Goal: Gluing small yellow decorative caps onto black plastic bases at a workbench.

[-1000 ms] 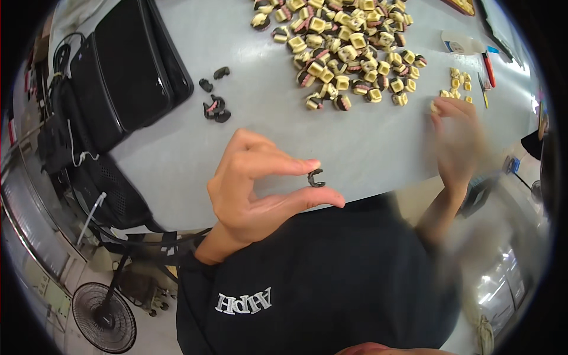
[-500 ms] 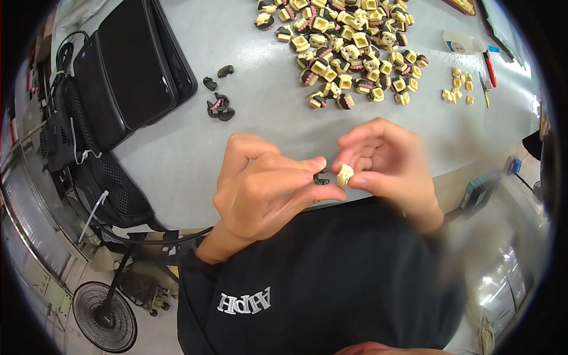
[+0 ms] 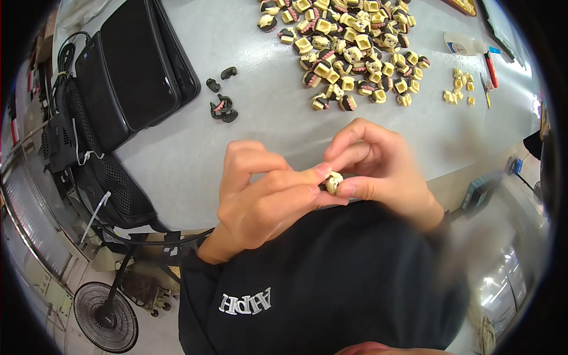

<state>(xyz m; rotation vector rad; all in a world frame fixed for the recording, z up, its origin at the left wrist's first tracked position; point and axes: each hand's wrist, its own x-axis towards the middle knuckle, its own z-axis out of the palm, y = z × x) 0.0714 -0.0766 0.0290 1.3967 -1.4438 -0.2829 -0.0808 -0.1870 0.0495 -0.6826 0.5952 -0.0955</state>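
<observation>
Near the table's front edge, my left hand point(image 3: 257, 195) pinches a small black piece point(image 3: 322, 187) between thumb and fingers; most of it is hidden. My right hand point(image 3: 384, 168) has thumb and fingertips closed on a small cream figure piece point(image 3: 333, 183) with dark marks. The two pieces meet between my fingertips, but I cannot tell whether they are joined. Beyond my hands lies a large heap of cream-and-black pieces point(image 3: 354, 54), many with pink tooth-like rows. Several loose black pieces point(image 3: 223, 112), one with a pink row, lie to the left.
A stack of black cases point(image 3: 133, 65) and cables fill the table's left side. At right are small cream blocks point(image 3: 454, 96), a clear bottle point(image 3: 463, 44), a red-handled tool point(image 3: 491, 70) and a yellow pointed tool point(image 3: 487, 97). A fan point(image 3: 105, 318) stands at lower left.
My right hand has moved left and slightly down, bringing the cream piece against the black piece in my left hand. The gap between the pieces has closed.
</observation>
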